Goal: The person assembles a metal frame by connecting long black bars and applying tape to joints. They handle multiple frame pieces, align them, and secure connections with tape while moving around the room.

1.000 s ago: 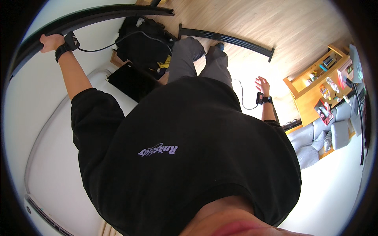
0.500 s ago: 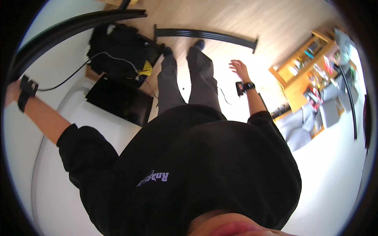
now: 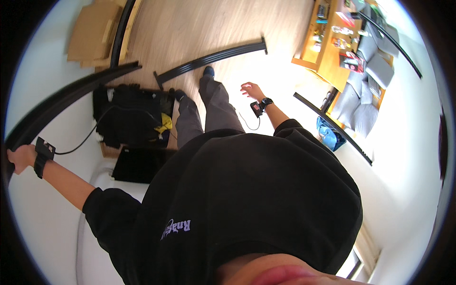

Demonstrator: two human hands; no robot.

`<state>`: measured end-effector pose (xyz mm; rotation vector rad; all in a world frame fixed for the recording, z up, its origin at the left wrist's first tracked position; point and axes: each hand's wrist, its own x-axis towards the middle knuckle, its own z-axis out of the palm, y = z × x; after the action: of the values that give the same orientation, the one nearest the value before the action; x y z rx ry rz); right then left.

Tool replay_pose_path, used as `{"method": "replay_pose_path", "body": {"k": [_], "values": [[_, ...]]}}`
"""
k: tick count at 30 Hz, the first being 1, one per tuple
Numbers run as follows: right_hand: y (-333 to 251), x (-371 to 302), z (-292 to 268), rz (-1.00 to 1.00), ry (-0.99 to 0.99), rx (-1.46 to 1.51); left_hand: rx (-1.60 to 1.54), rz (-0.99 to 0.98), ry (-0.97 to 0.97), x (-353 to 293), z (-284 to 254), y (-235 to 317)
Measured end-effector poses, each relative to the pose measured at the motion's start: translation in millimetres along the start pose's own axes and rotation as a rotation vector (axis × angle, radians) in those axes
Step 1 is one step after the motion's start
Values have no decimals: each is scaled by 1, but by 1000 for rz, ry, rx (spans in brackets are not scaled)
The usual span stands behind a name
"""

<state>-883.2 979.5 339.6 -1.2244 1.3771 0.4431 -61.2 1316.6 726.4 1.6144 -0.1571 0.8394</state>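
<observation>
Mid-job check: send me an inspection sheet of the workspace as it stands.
Surface: wood floor, partly washed out by glare.
Job's things: long black beam, upper left; ribbed black bar on the floor near the feet.
Clutter: dark heap with a yellow patch, cardboard, blue item.
Grippers: left hand closed on the beam, fingertips hidden; right hand free, fingers loosely open.
Cables: left cable runs from the wrist over the dark heap; right cable loops beside the wrist.
Surroundings: grey sofa, wooden table with mixed items, white wall.

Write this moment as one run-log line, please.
left hand: curled on black rail; right hand: open, empty; grooved black bar: near shoes
</observation>
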Motion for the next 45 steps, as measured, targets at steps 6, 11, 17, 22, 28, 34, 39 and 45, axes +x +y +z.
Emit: {"method": "replay_pose_path", "body": {"k": [6, 11, 17, 22, 28, 34, 39, 45], "values": [[5, -42, 8, -100, 79, 150, -63, -10, 21, -15, 2, -7], [29, -60, 18, -170, 148, 324, -64, 103, -23, -45, 16, 28], [64, -62, 32, -65, 117, 389, -85, 14, -52, -65, 18, 58], [67, -64, 33, -32, 126, 423, -81, 23, -66, -78, 15, 78], [60, -46, 31, -59, 91, 356, -204, 7, -79, -79, 18, 79], [47, -42, 34, -113, 38, 382, -132, 197, -215, -74, 11, 70], [43, -53, 42, -64, 37, 263, -18, 85, -163, -81, 10, 85], [60, -54, 47, -88, 32, 313, -56, 40, -212, -86, 12, 96]]}}
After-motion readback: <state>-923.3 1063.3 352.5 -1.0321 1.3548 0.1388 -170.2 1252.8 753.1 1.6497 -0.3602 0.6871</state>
